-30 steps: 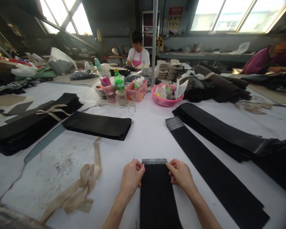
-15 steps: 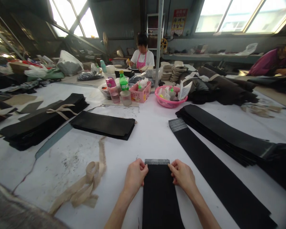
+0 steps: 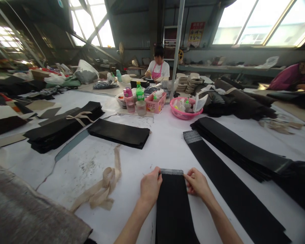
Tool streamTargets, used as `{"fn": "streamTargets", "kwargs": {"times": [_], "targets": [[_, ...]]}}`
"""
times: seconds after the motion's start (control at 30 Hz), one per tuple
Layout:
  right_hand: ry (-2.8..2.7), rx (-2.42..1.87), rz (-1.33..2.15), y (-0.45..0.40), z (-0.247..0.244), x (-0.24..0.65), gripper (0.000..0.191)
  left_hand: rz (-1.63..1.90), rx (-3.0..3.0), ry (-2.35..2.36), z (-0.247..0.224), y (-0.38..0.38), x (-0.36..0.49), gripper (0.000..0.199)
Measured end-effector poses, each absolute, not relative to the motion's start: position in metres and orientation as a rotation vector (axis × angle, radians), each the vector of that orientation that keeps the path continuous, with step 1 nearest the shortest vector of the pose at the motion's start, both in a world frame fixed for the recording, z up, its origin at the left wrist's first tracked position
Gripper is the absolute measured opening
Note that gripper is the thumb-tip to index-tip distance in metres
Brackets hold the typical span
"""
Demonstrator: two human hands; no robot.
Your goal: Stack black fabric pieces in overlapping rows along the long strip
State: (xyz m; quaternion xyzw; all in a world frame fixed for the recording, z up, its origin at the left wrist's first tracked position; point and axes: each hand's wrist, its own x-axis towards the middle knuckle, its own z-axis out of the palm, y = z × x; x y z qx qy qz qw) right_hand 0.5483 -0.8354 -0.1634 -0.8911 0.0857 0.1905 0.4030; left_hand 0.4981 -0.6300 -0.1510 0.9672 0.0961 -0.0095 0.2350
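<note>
A long black strip of sheet material [image 3: 173, 206] lies in front of me, with a grey band across its far end. My left hand [image 3: 151, 186] pinches its far left corner, the thumb and fingers closed on the edge. At the far right corner, my right hand [image 3: 197, 183] grips the opposite edge between thumb and fingertips. To the right lies a fanned row of black strips [image 3: 234, 183] with stepped grey ends. Beyond it rests a thick stack of black strips [image 3: 234, 142].
On the left are a tied black bundle [image 3: 63, 127], a short black stack [image 3: 119, 133] and a loose beige cloth ribbon [image 3: 101, 189]. Ahead stand a pink basin [image 3: 184, 113], a pink box [image 3: 156, 103] and a green bottle [image 3: 139, 92]. A co-worker [image 3: 157, 67] sits across the table.
The view has swung left and tilted up slightly, so the scene sits farther right and more grey cloth shows at lower left. Both hands stay at the strip's far corners.
</note>
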Motion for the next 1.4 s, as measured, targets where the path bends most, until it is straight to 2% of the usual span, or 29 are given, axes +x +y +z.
{"fn": "streamTargets", "kwargs": {"times": [0.1, 0.23, 0.4, 0.57, 0.73, 0.97, 1.17, 1.4], "targets": [[0.042, -2.518, 0.214, -0.834, -0.150, 0.546, 0.011, -0.016, 2.778, 0.142, -0.150, -0.630, 0.494, 0.016], [-0.479, -2.699, -0.086, -0.819, -0.134, 0.549, 0.010, -0.015, 2.821, 0.013, -0.145, -0.628, 0.499, 0.021], [-0.846, -2.794, 0.062, -0.798, -0.129, 0.569, 0.015, -0.018, 2.848, -0.114, -0.139, -0.618, 0.519, 0.010], [-0.918, -2.841, 0.192, -0.792, -0.127, 0.585, 0.008, -0.026, 2.852, -0.220, -0.136, -0.611, 0.532, 0.019], [-0.964, -2.822, 0.250, -0.791, -0.129, 0.593, 0.009, -0.028, 2.846, -0.408, -0.135, -0.615, 0.531, 0.009], [-0.989, -2.736, 0.210, -0.800, -0.133, 0.587, 0.001, 0.017, 2.814, -0.492, -0.136, -0.618, 0.529, 0.019], [-1.012, -2.479, 0.049, -0.814, -0.154, 0.579, 0.014, 0.090, 2.797, -0.518, -0.141, -0.619, 0.527, 0.018], [-1.083, -2.314, 0.047, -0.820, -0.162, 0.581, 0.026, 0.158, 2.810, -0.525, -0.151, -0.623, 0.520, 0.016]]}}
